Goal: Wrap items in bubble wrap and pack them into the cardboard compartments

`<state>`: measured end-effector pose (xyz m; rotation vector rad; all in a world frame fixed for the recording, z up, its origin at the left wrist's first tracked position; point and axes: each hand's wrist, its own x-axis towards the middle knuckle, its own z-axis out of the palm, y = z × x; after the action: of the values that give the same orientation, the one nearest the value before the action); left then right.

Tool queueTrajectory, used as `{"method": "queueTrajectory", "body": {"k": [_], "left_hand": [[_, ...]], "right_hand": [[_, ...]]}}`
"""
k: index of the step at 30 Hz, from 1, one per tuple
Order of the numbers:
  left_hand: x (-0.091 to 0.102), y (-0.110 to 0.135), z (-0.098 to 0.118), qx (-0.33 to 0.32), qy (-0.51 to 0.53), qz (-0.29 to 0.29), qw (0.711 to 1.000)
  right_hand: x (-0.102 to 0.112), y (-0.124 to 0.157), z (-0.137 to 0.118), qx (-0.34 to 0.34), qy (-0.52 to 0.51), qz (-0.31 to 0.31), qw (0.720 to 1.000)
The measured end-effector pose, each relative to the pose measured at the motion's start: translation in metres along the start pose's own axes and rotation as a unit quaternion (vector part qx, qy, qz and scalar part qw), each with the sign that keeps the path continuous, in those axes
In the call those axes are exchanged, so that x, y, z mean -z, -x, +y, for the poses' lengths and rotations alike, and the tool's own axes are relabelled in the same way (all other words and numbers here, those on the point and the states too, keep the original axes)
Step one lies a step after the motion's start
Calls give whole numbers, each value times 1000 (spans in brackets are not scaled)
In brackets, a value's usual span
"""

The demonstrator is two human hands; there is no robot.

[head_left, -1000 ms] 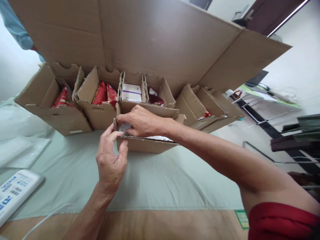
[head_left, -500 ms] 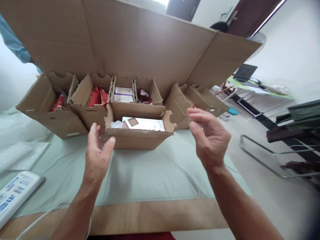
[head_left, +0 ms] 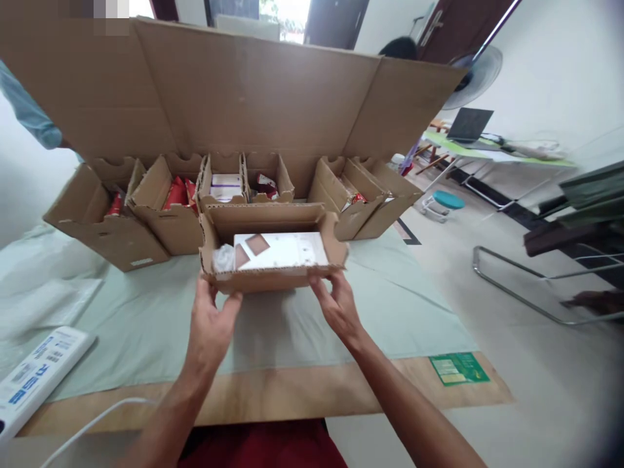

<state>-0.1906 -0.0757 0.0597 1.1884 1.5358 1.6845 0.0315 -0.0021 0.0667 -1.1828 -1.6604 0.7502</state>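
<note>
Both of my hands hold an open cardboard box (head_left: 273,281) by its near lower corners. My left hand (head_left: 212,318) grips the left corner, thumb against the front wall and fingers around the side. At the right corner, my right hand (head_left: 338,302) has its thumb on the front and its fingers partly hidden by the box. The box is tipped toward me. Inside lie a white carton (head_left: 287,249) with brown squares on it and a crumpled clear plastic wrap (head_left: 224,259) at its left end.
Behind stand several cardboard bins (head_left: 104,221) with red packets (head_left: 178,194) and white boxes (head_left: 225,185), before a tall cardboard panel (head_left: 253,97). A white power strip (head_left: 41,370) with a cable lies left. A sleeved arm (head_left: 29,110) shows at far left. A blue stool (head_left: 447,199) stands right.
My right hand has come in from the right to the box, and my left hand has closed on its corner. The box has tilted toward me. The view has shifted.
</note>
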Motion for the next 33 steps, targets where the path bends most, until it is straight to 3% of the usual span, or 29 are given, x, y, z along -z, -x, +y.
{"method": "queueTrajectory", "body": {"k": [3, 5, 8, 10, 13, 17, 20, 23, 27, 33], "left_hand": [[9, 36, 6, 33, -4, -15, 999], [27, 44, 6, 61, -11, -3, 998], [57, 28, 9, 50, -20, 67, 996], [65, 12, 15, 5, -10, 104, 995], [53, 8, 25, -29, 21, 97, 995], [35, 37, 27, 60, 25, -3, 998], [42, 44, 20, 83, 10, 55, 995], [53, 29, 12, 89, 13, 113, 989], [46, 16, 8, 108, 60, 66, 990], [19, 20, 9, 114, 58, 54, 990]], "right_hand": [[16, 40, -9, -12, 14, 18, 1000], [8, 54, -18, -7, 4, -10, 1000], [-19, 48, -34, 43, -20, -65, 997], [-32, 33, -43, 80, -30, -81, 993], [-26, 22, -47, 86, -22, -53, 995], [0, 50, -39, 41, 5, 5, 999], [-1, 76, -30, 61, 15, -46, 997], [-10, 88, -19, 92, 34, -64, 993], [1, 91, 5, 130, 39, -15, 991], [20, 87, 51, 104, -25, -64, 992]]}}
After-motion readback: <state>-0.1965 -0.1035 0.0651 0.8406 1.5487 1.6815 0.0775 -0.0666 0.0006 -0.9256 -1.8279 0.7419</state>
